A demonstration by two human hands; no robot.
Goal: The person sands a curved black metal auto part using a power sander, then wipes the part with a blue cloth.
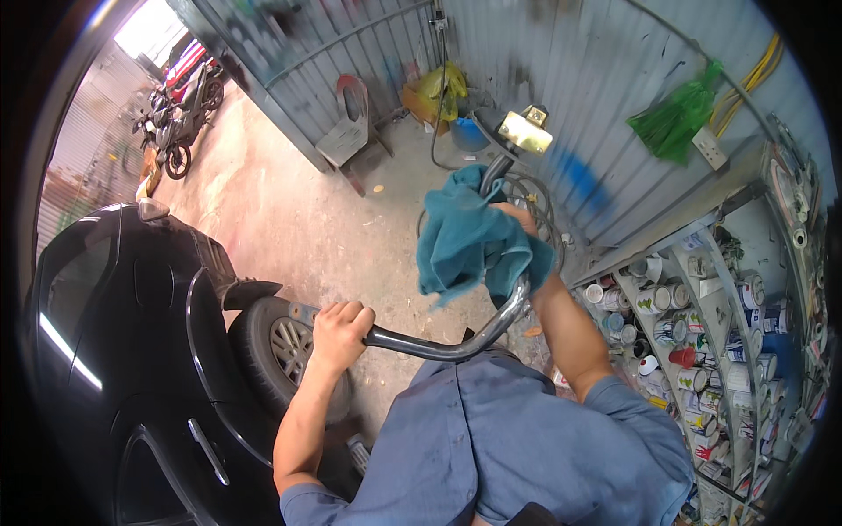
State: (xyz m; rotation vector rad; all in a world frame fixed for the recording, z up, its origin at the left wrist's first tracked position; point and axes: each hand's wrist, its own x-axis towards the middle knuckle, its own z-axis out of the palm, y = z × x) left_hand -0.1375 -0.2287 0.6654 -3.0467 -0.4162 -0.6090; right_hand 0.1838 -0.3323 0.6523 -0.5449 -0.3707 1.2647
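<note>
A curved, glossy black metal tube (436, 349) spans the space in front of my body. My left hand (340, 335) is closed around its left end, where a flat metal tab (303, 313) sticks out past the fist. The tube bends up on the right and ends in a gold-coloured metal bracket (526, 131). A teal cloth (469, 237) drapes over the upper right stretch of the tube. My right hand (521, 217) grips the cloth there against the tube; most of its fingers are hidden by the fabric.
A black car (132, 351) with its wheel (276, 346) stands close on my left. To the right, a metal shelf rack (728, 351) holds many paint cans. A chair (351, 123), a blue bucket (467, 136) and a coiled hose (548, 206) sit by the corrugated wall. Motorcycles (180, 131) are parked at the far left.
</note>
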